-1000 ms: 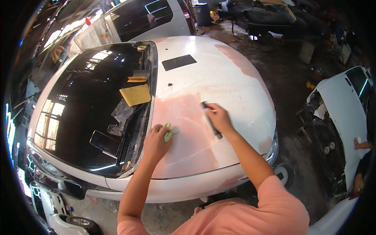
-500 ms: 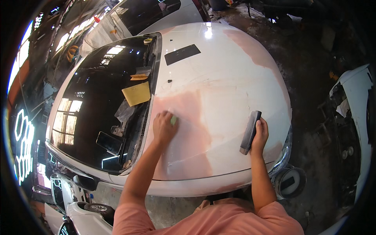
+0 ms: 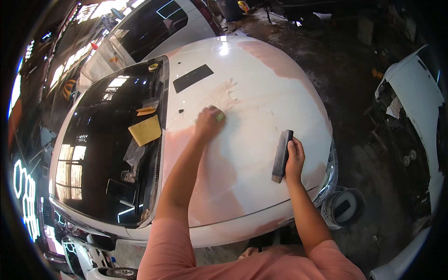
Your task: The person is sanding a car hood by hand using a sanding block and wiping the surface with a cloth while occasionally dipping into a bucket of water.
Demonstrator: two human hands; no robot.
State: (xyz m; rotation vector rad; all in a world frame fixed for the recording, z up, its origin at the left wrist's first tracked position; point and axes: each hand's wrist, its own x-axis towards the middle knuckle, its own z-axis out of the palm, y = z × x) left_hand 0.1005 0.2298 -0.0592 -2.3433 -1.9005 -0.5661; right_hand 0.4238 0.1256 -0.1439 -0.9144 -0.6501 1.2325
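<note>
My left hand (image 3: 208,123) reaches forward over a white car hood (image 3: 254,112), closed on a small green pad (image 3: 220,116) that shows at its fingers. The pad seems pressed to the paint; most of it is hidden. Wet, whitish streaks (image 3: 226,91) spread just ahead of this hand. Pinkish patches (image 3: 212,186) cover the hood's near left part. Farther right, my right hand (image 3: 295,159) grips a long dark sanding block (image 3: 282,158) by its right side, tilted slightly above or against the hood.
A dark sheet of sandpaper (image 3: 193,78) lies on the hood's far part. On the windshield (image 3: 98,163) rest a yellow sheet (image 3: 144,130), a phone (image 3: 122,192) and a tape roll (image 3: 153,67). A bucket (image 3: 343,207) stands at the right front corner; a loose white panel (image 3: 415,88) is farther right.
My left hand has slid forward and to the right with the green pad, off the pink patch onto white paint. Wet streaks now show ahead of it. The right hand still holds the block.
</note>
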